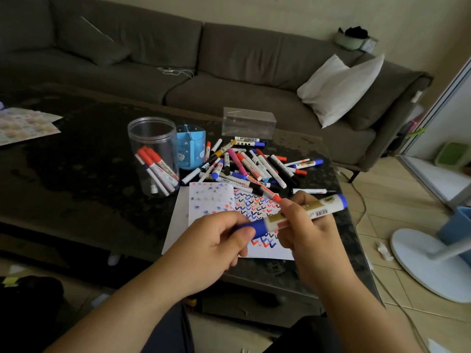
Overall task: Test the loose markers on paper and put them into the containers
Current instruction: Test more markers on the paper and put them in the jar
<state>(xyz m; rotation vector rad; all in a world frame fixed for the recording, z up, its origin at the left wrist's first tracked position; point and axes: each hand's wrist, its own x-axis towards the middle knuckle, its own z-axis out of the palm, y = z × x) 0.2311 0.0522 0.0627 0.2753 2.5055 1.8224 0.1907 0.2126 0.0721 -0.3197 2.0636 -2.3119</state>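
Marker in hand: a thick blue marker [293, 216] with a white barrel, gold label, red patch and barcode, blue at both ends; it lies slanted between the two hands, above the paper, its far end rising past the right hand.
Left hand: the left hand [216, 240] has its fingers curled round the marker's blue cap, thumb lying on top of it.
Right hand: the right hand [309, 230] grips the white barrel, fingers wrapped over it, index finger extended along the label.
Paper: a white paper [204, 202] lies on the table right under and just beyond both hands, covered in blue stars on its left part and rows of red, blue and black check marks on its right part.
Loose markers: a pile of loose markers [249, 164] sits beyond the hands, just past the paper's far edge; white barrels with red, blue, black, pink and yellow caps, crossing each other at all angles.
Clear jar: a clear jar [153, 156] stands beyond the left hand, holding several red- and blue-capped markers leaning inside.
Blue holder: a blue holder [190, 149] with inner dividers stands just beside the jar, between it and the pile.
Clear box: a clear box [248, 122] sits beyond the pile, farthest from the hands.
Table: a dark table [76, 174] carries all of these.
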